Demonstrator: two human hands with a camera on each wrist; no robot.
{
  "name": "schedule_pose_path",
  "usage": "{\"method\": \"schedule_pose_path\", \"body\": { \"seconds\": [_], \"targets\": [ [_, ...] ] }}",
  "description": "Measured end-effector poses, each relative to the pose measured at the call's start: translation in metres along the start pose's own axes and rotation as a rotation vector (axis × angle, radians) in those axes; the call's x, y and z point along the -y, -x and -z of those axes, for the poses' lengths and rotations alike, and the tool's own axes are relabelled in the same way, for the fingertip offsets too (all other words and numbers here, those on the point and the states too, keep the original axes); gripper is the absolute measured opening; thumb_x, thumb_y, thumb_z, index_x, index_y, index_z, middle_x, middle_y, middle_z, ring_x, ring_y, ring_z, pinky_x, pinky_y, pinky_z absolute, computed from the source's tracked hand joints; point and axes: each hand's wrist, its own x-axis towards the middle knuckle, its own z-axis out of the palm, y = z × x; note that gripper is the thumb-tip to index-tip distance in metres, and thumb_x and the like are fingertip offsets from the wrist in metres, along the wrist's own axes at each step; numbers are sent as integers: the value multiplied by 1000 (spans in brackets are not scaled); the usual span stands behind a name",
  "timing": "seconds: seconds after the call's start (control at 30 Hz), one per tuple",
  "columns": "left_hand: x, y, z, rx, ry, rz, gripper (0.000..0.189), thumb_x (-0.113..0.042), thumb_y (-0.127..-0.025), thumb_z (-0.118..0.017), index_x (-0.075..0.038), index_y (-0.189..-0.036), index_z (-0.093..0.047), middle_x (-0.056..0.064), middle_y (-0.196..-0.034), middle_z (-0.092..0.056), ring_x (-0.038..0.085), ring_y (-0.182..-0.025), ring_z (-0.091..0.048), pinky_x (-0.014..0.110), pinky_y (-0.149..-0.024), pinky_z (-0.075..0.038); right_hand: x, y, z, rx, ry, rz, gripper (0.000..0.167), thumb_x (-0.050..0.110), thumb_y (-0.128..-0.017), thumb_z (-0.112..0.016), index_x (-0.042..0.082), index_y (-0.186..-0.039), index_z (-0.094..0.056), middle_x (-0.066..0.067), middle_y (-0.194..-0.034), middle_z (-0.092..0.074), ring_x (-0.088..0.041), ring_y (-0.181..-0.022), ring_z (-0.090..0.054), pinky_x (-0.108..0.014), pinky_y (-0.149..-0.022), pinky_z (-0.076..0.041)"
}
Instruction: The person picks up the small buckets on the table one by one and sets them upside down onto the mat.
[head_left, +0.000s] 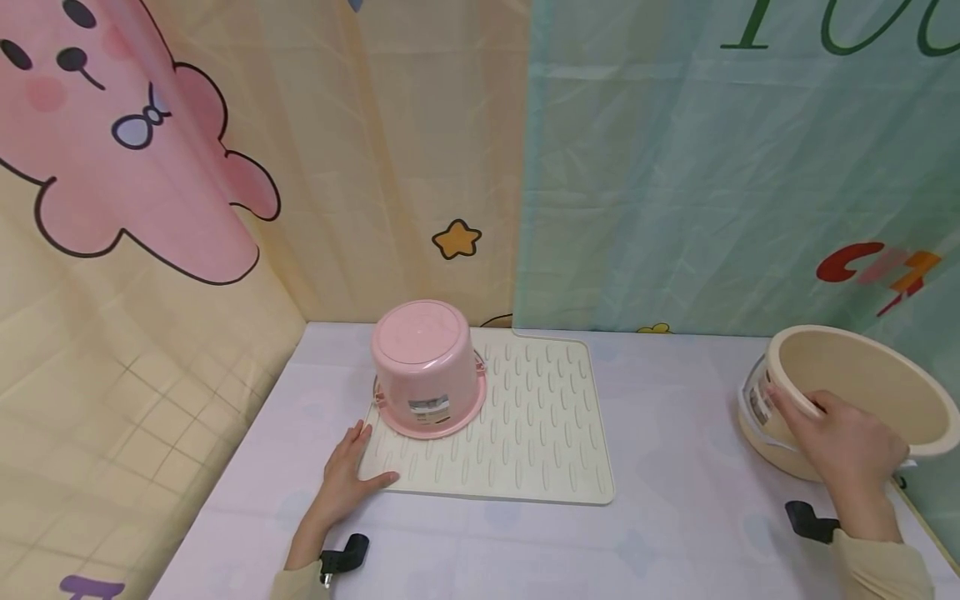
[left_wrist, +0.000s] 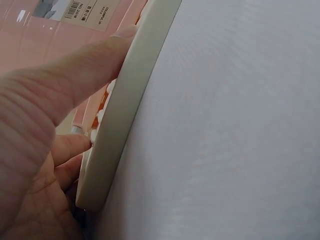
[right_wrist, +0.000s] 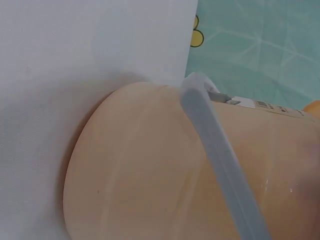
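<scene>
While right grip (head_left: 847, 442) pinches cream bucket (head_left: 873, 375) by rim (head_left: 933, 449) | left grip (head_left: 347, 479), spread, touches mat (head_left: 547, 433)

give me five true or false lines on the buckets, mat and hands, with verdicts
1. The pink bucket stands upside down on the mat. True.
2. The right hand grips the rim of the cream bucket. True.
3. The cream bucket is on the mat. False: it is off to the mat's right.
4. The left hand holds the cream bucket. False: it is at the mat's near left corner.
5. The pink bucket has a label. True.
</scene>
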Motion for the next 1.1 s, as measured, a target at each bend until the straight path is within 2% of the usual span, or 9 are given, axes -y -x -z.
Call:
{"method": "schedule_pose_path", "body": {
  "seconds": [0.17,0.3,0.4,0.47,0.63,0.73,0.8,0.93,1.1],
  "targets": [
    [-2,2,0,-12,1,-14,98,-33,-72,-82,12,-142,-29,29,-149,-19,47,-136,-11,64,-105,-9,-4,2,-13,-280,-1,165,54,58,-75,-64,9,-57,-52,-9,-41,-31,-28,-33,-25,-39,-36,-14],
    [-3,2,0,-14,3,-17,98,-33,-72,-82,12,-142,-30,29,-149,-20,47,-136,-12,64,-105,-9,-7,2,-18,-360,18,207,64,69,-77,-52,10,-53,-45,-7,-41,-26,-26,-33,-19,-38,-36,-11],
    [-3,2,0,-12,2,-11,98,-33,-73,-82,11,-142,-30,29,-149,-20,46,-136,-11,64,-105,-9,-7,3,-17,-353,23,204,64,70,-74,-55,12,-52,-40,-6,-41,-25,-26,-33,-19,-38,-36,-11],
    [-3,2,0,-9,1,-7,98,-34,-73,-82,11,-142,-29,28,-150,-19,46,-137,-11,63,-105,-8,-6,3,-15,-285,13,159,60,65,-73,-62,13,-52,-39,-4,-41,-25,-26,-34,-21,-39,-37,-13],
    [-1,0,0,-8,1,-6,99,-34,-73,-82,11,-143,-29,28,-150,-19,46,-137,-10,63,-105,-8,-6,2,-2,52,3,40,48,49,-73,-74,16,-57,-44,-2,-44,-37,-30,-42,-38,-45,-40,-23],
    [0,0,0,-6,2,-4,99,-34,-73,-82,11,-143,-28,28,-150,-18,47,-137,-10,63,-105,-7,-9,-1,5,200,5,81,41,45,-74,-75,14,-64,-50,-3,-51,-45,-32,-49,-46,-48,-43,-27],
    [0,0,0,-2,1,1,99,-34,-73,-82,11,-143,-28,28,-150,-17,46,-137,-9,63,-105,-7,-11,-3,8,263,5,111,38,43,-75,-76,13,-69,-53,-3,-55,-47,-31,-52,-48,-47,-44,-28],
    [-2,0,1,8,4,13,99,-34,-74,-81,10,-144,-27,27,-151,-16,45,-138,-8,63,-106,-6,-12,-7,12,333,14,145,37,39,-73,-78,9,-77,-57,-4,-59,-49,-30,-54,-49,-46,-44,-29],
    [-3,1,1,7,6,15,99,-33,-73,-82,10,-143,-28,28,-151,-18,45,-137,-9,62,-106,-6,-11,-11,15,407,37,127,34,32,-74,-78,6,-81,-57,-11,-63,-52,-32,-57,-50,-46,-45,-30]
  ]
}}
